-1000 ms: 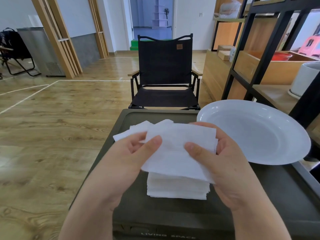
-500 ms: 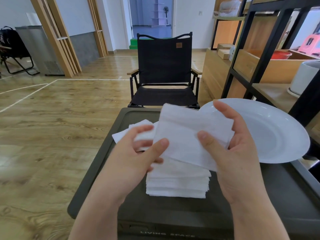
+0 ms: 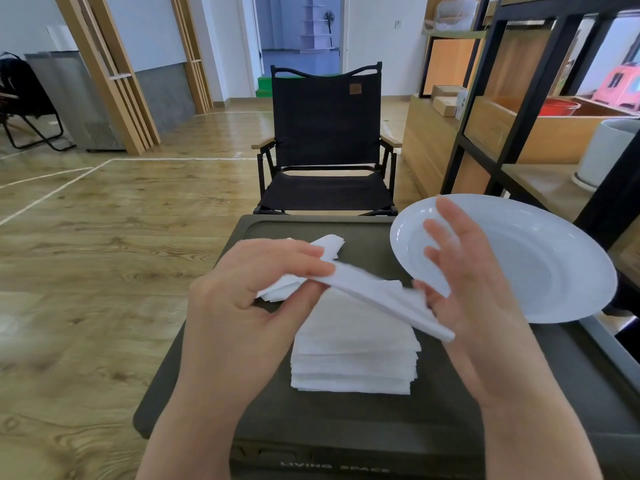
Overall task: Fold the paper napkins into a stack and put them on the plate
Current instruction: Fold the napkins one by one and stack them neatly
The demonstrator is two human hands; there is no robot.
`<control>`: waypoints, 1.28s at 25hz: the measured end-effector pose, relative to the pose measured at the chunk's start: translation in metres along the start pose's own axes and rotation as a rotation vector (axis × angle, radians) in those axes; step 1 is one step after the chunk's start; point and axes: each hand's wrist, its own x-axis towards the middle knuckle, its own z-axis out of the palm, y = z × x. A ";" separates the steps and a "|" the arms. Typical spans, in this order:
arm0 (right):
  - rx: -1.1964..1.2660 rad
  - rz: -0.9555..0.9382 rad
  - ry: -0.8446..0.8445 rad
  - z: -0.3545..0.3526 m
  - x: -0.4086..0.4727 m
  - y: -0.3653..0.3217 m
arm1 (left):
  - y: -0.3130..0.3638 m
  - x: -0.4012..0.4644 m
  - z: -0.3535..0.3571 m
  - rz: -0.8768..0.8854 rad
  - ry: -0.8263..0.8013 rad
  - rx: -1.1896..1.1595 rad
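The left hand (image 3: 252,289) pinched one napkin (image 3: 377,299) in a closed grip above the stack (image 3: 353,358) at mid-bench (image 3: 519,393); the right hand (image 3: 464,292), fingers straight, steadied its other end. The plate (image 3: 540,258) at the bench's far right corner held nothing. Folding seemed well along, with loose napkins (image 3: 329,242) behind and the transfer not yet done.

A black folding chair (image 3: 327,143) stands on wood floor (image 3: 114,237) beside open shelving (image 3: 512,98).
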 end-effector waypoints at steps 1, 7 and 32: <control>-0.061 -0.075 -0.118 -0.002 -0.002 -0.005 | 0.002 0.001 -0.001 -0.089 0.004 -0.022; -0.108 -0.036 -0.151 0.000 -0.004 -0.006 | 0.004 0.003 -0.008 -0.381 -0.135 -0.191; -0.473 0.277 0.192 0.019 0.003 0.020 | -0.035 -0.011 0.043 -0.648 -0.039 0.100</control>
